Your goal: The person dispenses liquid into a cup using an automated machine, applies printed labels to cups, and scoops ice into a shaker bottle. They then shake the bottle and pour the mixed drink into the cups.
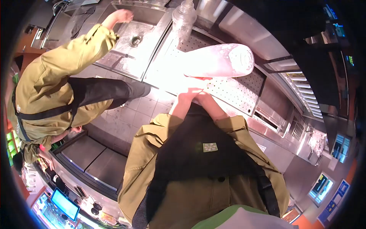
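Note:
Both of my hands are close together in front of my apron, at the edge of the steel counter. My left hand (187, 94) and my right hand (202, 94) meet near the fingertips in very bright light. Glare washes out the fingers, so what they hold, if anything, cannot be made out. Just beyond them a large clear plastic container (241, 60) lies on its side over the perforated tray (240, 93). A small red item (202, 78) shows between the container and my hands. Farther back stands a clear bottle-like container (184, 17).
On the left a co-worker (49, 80) in a tan shirt and dark apron reaches one hand over the steel sink (146, 17). A dark cloth (82, 21) hangs at the far basin. Dark-topped units (105, 164) stand behind the co-worker, with a lit screen (65, 204) below.

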`<state>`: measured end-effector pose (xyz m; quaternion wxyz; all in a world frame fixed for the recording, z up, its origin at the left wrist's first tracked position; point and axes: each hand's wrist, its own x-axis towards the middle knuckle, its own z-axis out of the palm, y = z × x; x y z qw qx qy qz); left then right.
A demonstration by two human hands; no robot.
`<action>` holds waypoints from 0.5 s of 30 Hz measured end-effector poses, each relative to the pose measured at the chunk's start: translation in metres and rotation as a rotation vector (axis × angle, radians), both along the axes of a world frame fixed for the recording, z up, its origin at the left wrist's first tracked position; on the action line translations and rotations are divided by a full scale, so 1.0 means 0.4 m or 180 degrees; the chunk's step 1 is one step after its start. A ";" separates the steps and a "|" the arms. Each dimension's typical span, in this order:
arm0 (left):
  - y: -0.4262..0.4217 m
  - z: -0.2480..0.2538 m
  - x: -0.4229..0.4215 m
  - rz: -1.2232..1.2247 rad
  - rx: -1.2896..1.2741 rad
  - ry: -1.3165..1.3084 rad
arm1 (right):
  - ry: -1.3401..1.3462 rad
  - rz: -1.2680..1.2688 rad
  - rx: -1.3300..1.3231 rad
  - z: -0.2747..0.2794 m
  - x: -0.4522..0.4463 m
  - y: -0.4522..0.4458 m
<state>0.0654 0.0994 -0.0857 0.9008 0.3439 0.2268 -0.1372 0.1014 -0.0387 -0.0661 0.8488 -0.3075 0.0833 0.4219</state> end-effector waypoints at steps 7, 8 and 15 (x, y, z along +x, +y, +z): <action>0.010 0.004 -0.048 0.0058 0.0072 0.0108 | 0.0111 -0.0076 0.0080 0.057 0.009 0.020; 0.019 0.001 -0.076 0.0073 0.0206 0.0161 | 0.0149 -0.0108 0.0064 0.060 0.006 0.014; 0.060 0.008 -0.260 0.0268 0.0463 0.0608 | 0.0189 -0.0153 -0.0157 -0.117 -0.066 -0.178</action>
